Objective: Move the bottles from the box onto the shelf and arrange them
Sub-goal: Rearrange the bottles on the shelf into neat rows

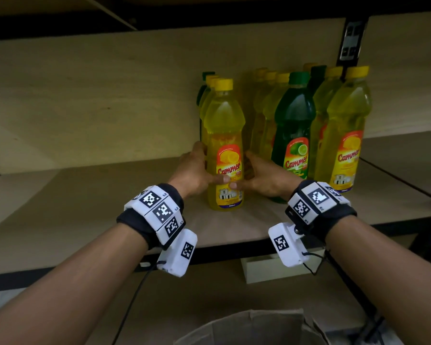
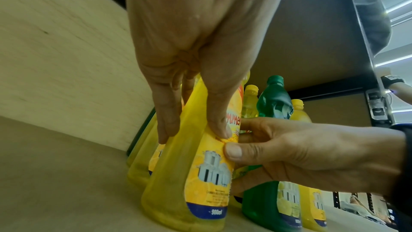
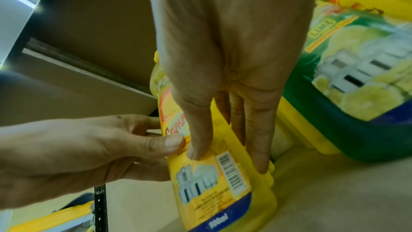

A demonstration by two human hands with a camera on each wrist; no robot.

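A yellow bottle with a yellow cap stands upright on the wooden shelf, at the front of a row of like bottles. My left hand grips its left side and my right hand grips its right side; both thumbs press on the front label. In the left wrist view my left hand wraps the yellow bottle. In the right wrist view my right hand holds the yellow bottle the same way. A green bottle stands just to the right, among several yellow ones.
The shelf's back panel is close behind the bottles. The left half of the shelf board is bare wood. An open cardboard box sits below, near me. A black metal upright stands behind the right-hand bottles.
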